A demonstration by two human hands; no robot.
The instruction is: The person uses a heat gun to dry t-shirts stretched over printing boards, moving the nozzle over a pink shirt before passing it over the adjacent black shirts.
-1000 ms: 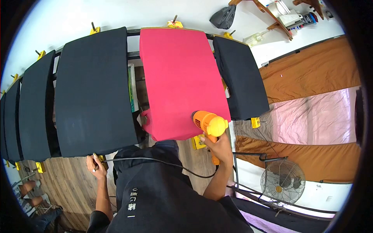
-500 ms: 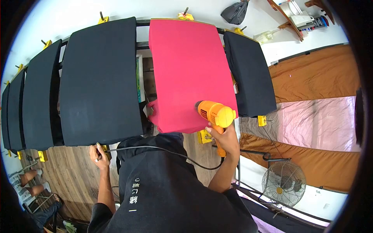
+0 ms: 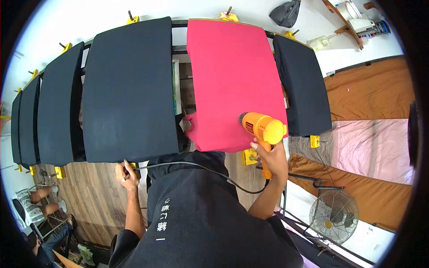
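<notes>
My right hand (image 3: 273,156) is wrapped round the handle of an orange heat gun (image 3: 263,127). Its dark nozzle points left, over the near part of a pink-red shirt (image 3: 234,76) stretched over a flat board. A grey cord (image 3: 201,165) runs from the gun's handle across my front to my left hand (image 3: 128,175), whose fingers are closed on it. That hand is by the near edge of a wide black shirt (image 3: 129,89), beside a yellow block (image 3: 135,170). Bunched pink cloth (image 3: 191,125) hangs from the left side of the pink shirt.
More black garments on boards, one (image 3: 60,107) to the left and one (image 3: 302,85) to the right, line the black rack. Yellow blocks with bolts stick out at both ends. A floor fan (image 3: 334,216) stands lower right; a seated person's legs (image 3: 47,201) show lower left.
The whole scene has shifted right in view as my head turned slightly left. The heat gun stays over the near part of the pink shirt, and both hands keep their holds.
</notes>
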